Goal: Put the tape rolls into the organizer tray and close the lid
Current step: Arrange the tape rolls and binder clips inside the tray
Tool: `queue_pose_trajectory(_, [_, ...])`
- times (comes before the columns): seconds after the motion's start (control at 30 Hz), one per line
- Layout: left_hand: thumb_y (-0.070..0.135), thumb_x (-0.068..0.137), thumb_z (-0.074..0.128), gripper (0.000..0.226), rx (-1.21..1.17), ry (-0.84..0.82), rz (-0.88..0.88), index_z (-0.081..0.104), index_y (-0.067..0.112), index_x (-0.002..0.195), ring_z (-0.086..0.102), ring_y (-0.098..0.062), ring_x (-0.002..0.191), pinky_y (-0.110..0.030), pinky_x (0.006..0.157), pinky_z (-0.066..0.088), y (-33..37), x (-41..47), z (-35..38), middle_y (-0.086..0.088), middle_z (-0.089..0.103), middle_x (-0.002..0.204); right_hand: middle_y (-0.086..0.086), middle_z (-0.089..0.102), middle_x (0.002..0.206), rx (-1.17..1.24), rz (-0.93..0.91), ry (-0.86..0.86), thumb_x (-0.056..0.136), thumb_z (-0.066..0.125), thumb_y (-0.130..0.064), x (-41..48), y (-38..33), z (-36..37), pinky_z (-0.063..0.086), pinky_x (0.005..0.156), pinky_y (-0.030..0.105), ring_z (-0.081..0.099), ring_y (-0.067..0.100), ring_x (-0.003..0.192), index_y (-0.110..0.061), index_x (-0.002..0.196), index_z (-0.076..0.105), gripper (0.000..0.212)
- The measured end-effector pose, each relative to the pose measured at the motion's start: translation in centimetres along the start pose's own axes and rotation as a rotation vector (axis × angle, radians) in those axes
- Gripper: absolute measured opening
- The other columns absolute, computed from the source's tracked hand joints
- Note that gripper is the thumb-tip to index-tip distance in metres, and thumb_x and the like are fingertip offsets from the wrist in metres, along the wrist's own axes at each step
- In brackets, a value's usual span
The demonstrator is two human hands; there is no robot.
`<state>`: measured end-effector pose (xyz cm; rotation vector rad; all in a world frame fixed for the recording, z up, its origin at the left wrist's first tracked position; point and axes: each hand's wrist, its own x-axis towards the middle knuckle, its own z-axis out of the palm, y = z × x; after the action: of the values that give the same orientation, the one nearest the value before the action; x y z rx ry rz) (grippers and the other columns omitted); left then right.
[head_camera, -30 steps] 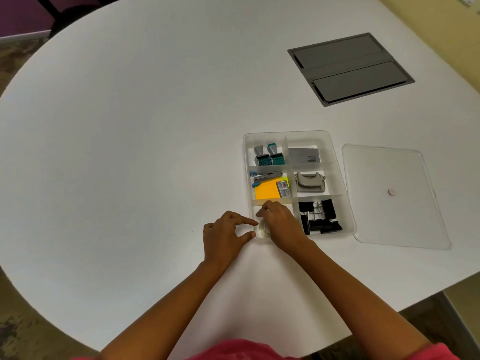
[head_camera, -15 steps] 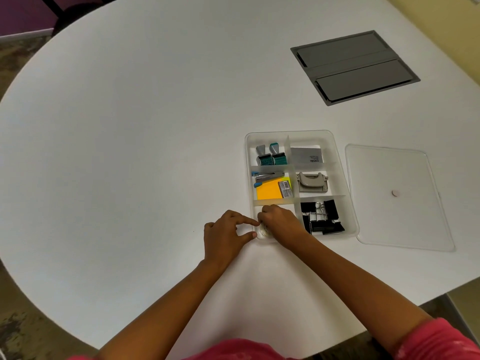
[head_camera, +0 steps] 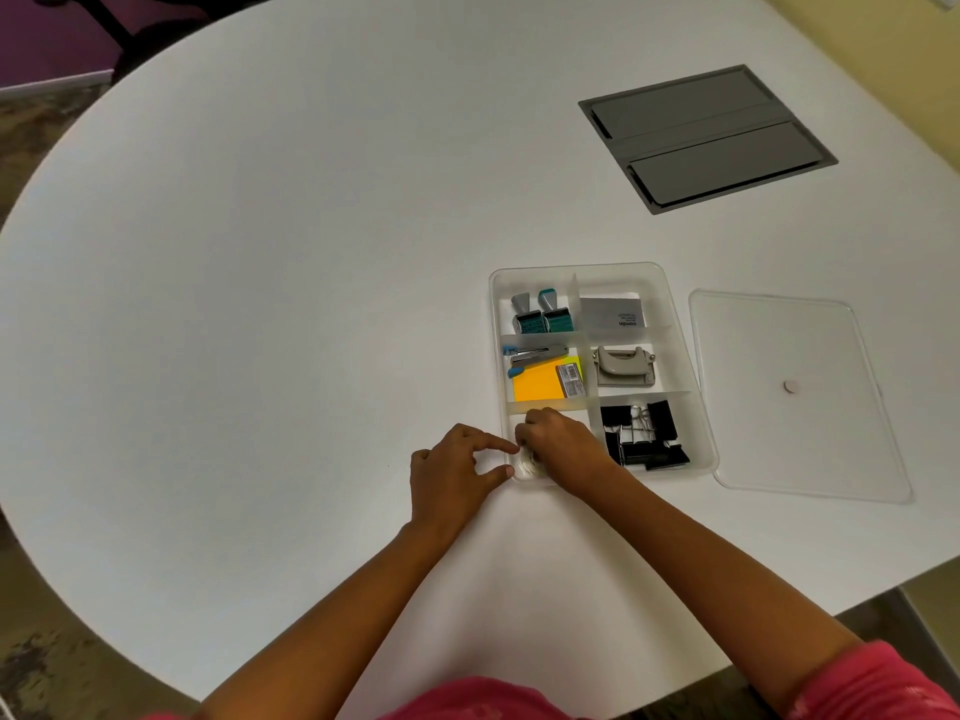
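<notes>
Pressing clear tape roll (head_camera: 529, 462) into translucent plastic tray (head_camera: 691, 356), flat lid (head_camera: 810, 433) beside

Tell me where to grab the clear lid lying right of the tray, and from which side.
Take the lid by its near left corner or left long edge, the side closest to the organizer tray. It lies flat on the table with only a thin raised rim, so a hand probably needs to hook fingertips under that edge and pinch. The small central disc looks too flat to grip.
</notes>
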<state>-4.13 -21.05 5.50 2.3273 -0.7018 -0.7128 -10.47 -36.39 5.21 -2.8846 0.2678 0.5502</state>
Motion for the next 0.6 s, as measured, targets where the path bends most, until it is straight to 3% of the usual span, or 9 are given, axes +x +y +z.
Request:
queue_pose_trajectory(0.1, [0.05, 0.077, 0.066, 0.025, -0.006, -0.001, 0.003, 0.069, 0.042, 0.101, 0.06, -0.008, 0.098, -0.035, 0.096, 0.039, 0.1, -0.1, 0.0, 0.015, 0.062, 0.118, 0.011, 0.055, 0.127, 0.081, 0.013, 0.032, 0.084, 0.063, 0.0, -0.7, 0.3, -0.5, 0.049, 0.09, 0.037, 0.048, 0.026, 0.12, -0.011, 0.128, 0.052, 0.047])
queue_pose_trajectory(0.17, [0.046, 0.078, 0.068, 0.023, -0.022, 0.003, 0.011, 0.068, 0.04, 0.1, 0.06, -0.007, 0.094, -0.036, 0.094, 0.042, 0.2, -0.3, 0.1, 0.013, 0.062, 0.116, 0.009, 0.056, 0.128, 0.179, 0.039, 0.151, 0.083, 0.063, 0.003, -1.8, 0.6, -1.4, 0.051, 0.09, 0.036, 0.049, 0.025, 0.121, -0.012, 0.127, 0.054, 0.048])
queue_pose_trajectory(0.27, [0.033, 0.078, 0.071, 0.027, -0.067, 0.024, 0.035, 0.059, 0.033, 0.102, 0.058, -0.011, 0.078, -0.029, 0.076, 0.051, 0.8, -0.9, 0.7, 0.009, 0.061, 0.097, 0.015, 0.064, 0.115, 0.296, 0.065, 0.412, 0.075, 0.063, 0.016, -3.9, 1.0, -2.7, 0.055, 0.083, 0.036, 0.058, 0.03, 0.109, -0.005, 0.114, 0.064, 0.044])
queue_pose_trajectory(0.37, [0.028, 0.078, 0.072, 0.035, -0.171, 0.049, -0.028, 0.043, 0.029, 0.097, 0.053, -0.012, 0.069, -0.021, 0.062, 0.046, 1.6, -1.5, 1.4, 0.01, 0.052, 0.083, 0.018, 0.068, 0.102, 0.343, 0.115, 0.607, 0.076, 0.065, 0.017, -6.2, 1.8, -3.7, 0.053, 0.079, 0.031, 0.064, 0.032, 0.096, 0.0, 0.104, 0.068, 0.033])
queue_pose_trajectory(0.5, [0.026, 0.081, 0.07, 0.034, -0.34, 0.089, -0.157, 0.041, 0.021, 0.099, 0.057, -0.015, 0.075, -0.017, 0.064, 0.044, 2.1, -1.5, 2.1, 0.004, 0.056, 0.084, 0.016, 0.067, 0.097, 0.337, 0.252, 0.759, 0.082, 0.064, 0.009, -9.2, 3.5, -3.7, 0.051, 0.077, 0.031, 0.063, 0.031, 0.09, -0.001, 0.099, 0.068, 0.02])
queue_pose_trajectory(0.6, [0.024, 0.082, 0.068, 0.037, -0.417, 0.066, -0.235, 0.044, 0.013, 0.107, 0.065, -0.024, 0.079, -0.034, 0.074, 0.054, 2.2, -1.4, 2.1, -0.002, 0.064, 0.085, 0.014, 0.067, 0.094, 0.329, 0.348, 0.873, 0.083, 0.063, 0.009, -11.2, 5.1, -3.0, 0.048, 0.076, 0.028, 0.062, 0.029, 0.087, -0.001, 0.098, 0.067, 0.019])
